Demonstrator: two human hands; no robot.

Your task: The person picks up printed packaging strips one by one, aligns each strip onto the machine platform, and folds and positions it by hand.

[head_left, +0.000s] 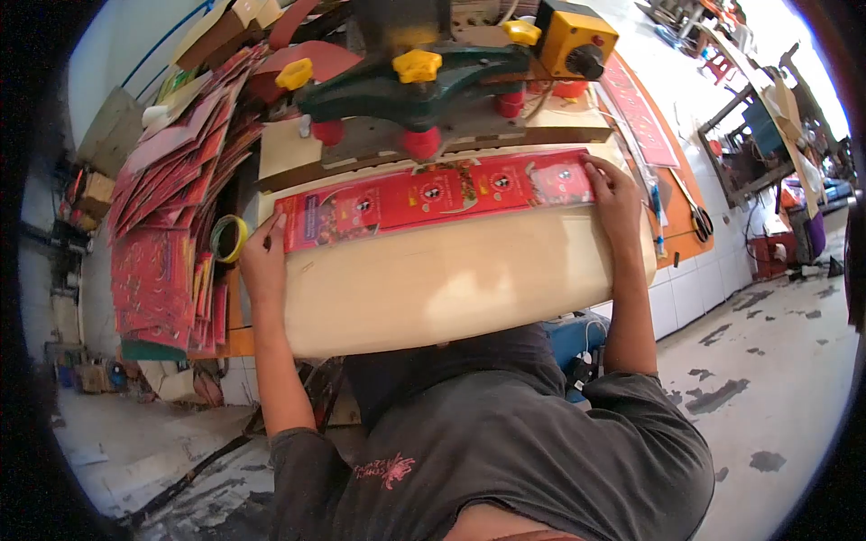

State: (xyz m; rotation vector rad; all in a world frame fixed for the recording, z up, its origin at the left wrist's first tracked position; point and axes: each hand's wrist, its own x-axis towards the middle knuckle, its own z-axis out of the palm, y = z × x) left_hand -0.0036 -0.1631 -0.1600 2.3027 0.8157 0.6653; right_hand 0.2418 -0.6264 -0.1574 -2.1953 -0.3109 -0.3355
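A long red printed strip (pixel 392 200) lies across the back of a pale padded board (pixel 442 279), under the front edge of a dark green machine (pixel 424 90) with red feet. My left hand (pixel 263 261) is at the strip's left end, fingers closed on its edge. At the right end, my right hand (pixel 615 200) pinches the strip's corner between thumb and fingers. The strip lies flat, its far edge close to the machine's metal bar.
Stacked red printed sheets (pixel 158 270) rise at the left, beside a yellow tape roll (pixel 229 239). A yellow control box (pixel 577 41) sits at the back. Scissors (pixel 700 221) and a red sheet (pixel 640 113) lie on the orange tabletop (pixel 690 243) at the right.
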